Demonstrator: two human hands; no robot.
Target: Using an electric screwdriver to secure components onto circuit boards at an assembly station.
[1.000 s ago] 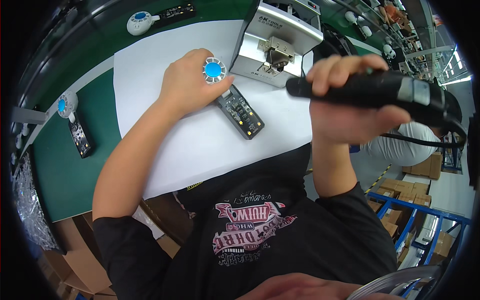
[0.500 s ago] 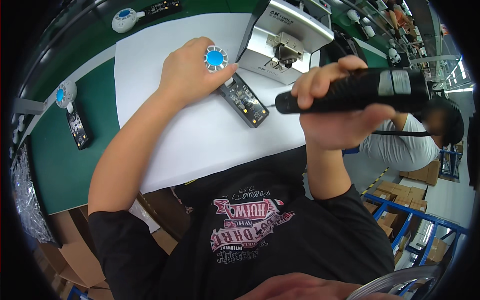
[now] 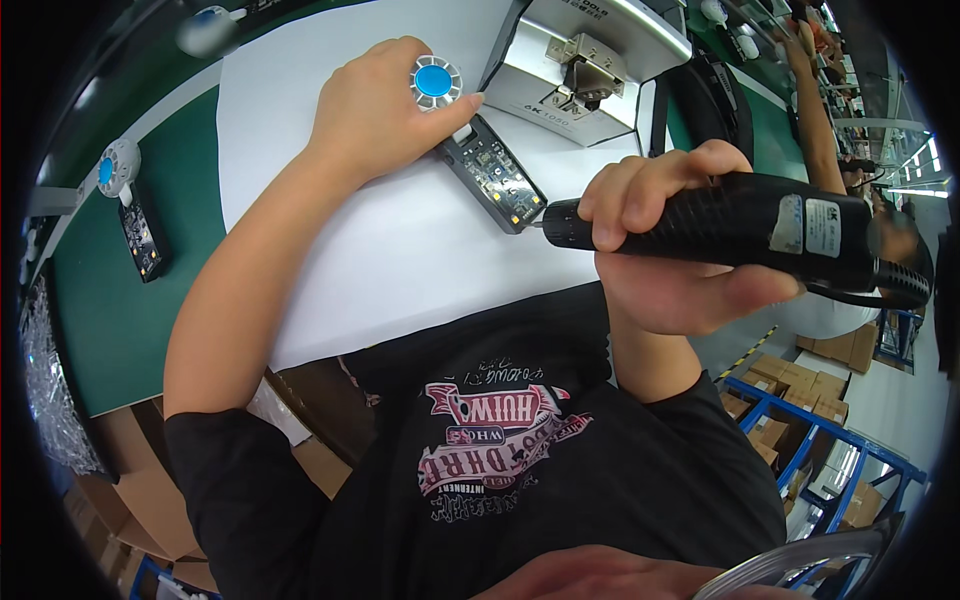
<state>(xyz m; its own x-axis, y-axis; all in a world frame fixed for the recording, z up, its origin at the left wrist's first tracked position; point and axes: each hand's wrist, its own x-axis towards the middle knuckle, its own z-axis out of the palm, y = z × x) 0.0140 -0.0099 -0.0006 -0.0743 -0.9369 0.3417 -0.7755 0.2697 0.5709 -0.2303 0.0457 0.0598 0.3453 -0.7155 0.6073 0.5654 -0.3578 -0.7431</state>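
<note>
My left hand [image 3: 365, 115] is closed round a small device, thumb against its white, spoked round head with a blue centre [image 3: 433, 80]. The device's slim black body, with an exposed circuit board [image 3: 497, 178], lies slanted on white paper [image 3: 420, 260]. My right hand [image 3: 665, 240] grips a black electric screwdriver [image 3: 760, 225], held nearly level with its cable end to the right. Its thin bit points left at the near end corner of the board; whether it touches cannot be made out.
Beyond the device stands a silver box with a metal mechanism, resembling a screw feeder [image 3: 580, 80]. A similar device [image 3: 140, 235] lies on the green mat [image 3: 90, 320] at left. Blue racking with cardboard boxes [image 3: 790, 390] is at lower right. Another person's arm [image 3: 815, 120] shows at upper right.
The screwdriver has tilted, its cable end dropping lower in the picture, and its bit is now at the board's corner. The whole view has shifted slightly. Another person's arm has appeared at upper right.
</note>
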